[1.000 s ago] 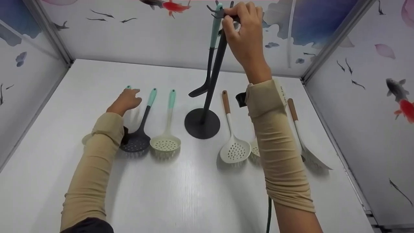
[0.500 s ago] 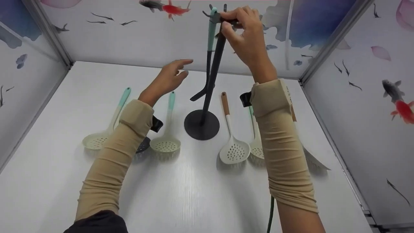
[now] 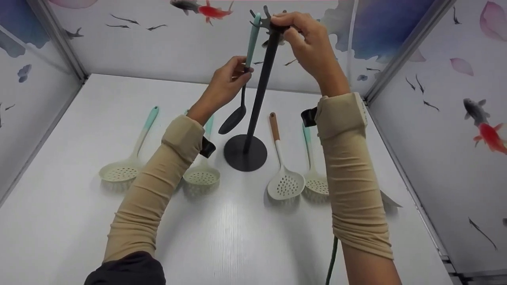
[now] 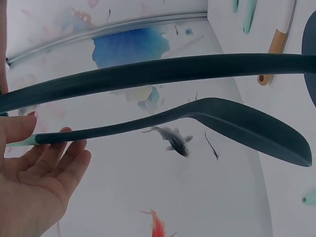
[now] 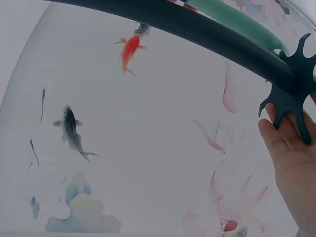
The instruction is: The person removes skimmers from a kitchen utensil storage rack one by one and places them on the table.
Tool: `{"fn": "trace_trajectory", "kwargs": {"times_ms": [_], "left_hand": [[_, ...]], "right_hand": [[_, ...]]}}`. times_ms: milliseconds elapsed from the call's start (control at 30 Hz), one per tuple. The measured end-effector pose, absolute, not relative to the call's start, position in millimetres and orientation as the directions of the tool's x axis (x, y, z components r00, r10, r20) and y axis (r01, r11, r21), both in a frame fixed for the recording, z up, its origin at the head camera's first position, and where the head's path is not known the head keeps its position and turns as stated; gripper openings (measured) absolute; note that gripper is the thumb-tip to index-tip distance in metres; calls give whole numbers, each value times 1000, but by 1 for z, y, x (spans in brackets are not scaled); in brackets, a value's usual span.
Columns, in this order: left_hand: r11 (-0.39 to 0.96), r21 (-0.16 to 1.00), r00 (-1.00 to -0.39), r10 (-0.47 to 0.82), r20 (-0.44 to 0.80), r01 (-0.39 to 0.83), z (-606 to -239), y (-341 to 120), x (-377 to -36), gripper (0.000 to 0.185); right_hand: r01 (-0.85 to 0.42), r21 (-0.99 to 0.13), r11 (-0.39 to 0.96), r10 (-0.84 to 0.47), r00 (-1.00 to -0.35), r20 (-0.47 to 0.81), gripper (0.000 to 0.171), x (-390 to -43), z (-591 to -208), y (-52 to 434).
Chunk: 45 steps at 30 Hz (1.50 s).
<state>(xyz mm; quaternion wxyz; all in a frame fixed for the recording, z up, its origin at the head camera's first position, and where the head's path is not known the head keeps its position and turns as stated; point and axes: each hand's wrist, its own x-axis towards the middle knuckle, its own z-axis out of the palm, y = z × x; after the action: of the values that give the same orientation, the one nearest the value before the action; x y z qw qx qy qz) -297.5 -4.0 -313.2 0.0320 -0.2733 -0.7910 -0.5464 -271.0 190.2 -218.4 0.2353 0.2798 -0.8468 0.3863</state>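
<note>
L to R across the white table (image 3: 245, 237): a pale skimmer w/ teal handle (image 3: 130, 158) lies flat at far left, handle pointing away from the person; a second pale skimmer (image 3: 201, 174) lies partly hidden under the left forearm.

Left hand (image 3: 225, 85): fingers and thumb are closed lightly round the dark spoon (image 3: 241, 91), pinching it approx. where the teal grip meets the dark shaft. The spoon hangs from a hook at the top of the dark rack (image 3: 259, 87). Long axis is near vertical, slightly tilted; teal end up, bowl down and toward the left, just above the round base (image 3: 244, 152). It is judged light, stiff in the shaft, prob. smooth silicone w/ a little give at the bowl; not fragile. Best taken hold of high on the grip, where it is held now, so the bowl cannot swing.

Right hand (image 3: 307, 43): curled round the rack's hooked crown (image 5: 291, 89), steadying it. The rack is judged top-heavy enough to tip if pulled sideways.

Further right, a white skimmer w/ brown handle (image 3: 283, 174) and another pale skimmer (image 3: 315, 178) are laid flat, handles pointing away. Something more lies behind the right forearm; it cannot be made out.
</note>
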Motion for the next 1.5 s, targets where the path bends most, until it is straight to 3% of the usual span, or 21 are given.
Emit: {"fn": "trace_trajectory", "kwargs": {"times_ms": [200,567,1500], "left_hand": [[224,862,-867,333,371,455,-314,-5,-296,29],[42,939,-893,325,311,342,-316,-8,-296,27],[154,907,-917,146,371,392,-312,1,-302,20]], "right_hand": [[-638,-545,544,-257,-745,615,33,-270,-219,188],[-679,-485,552,-176,-663,728,35,-278,-234,181],[-678,-524,515,-155,-675,721,34,-276,-237,177]]}}
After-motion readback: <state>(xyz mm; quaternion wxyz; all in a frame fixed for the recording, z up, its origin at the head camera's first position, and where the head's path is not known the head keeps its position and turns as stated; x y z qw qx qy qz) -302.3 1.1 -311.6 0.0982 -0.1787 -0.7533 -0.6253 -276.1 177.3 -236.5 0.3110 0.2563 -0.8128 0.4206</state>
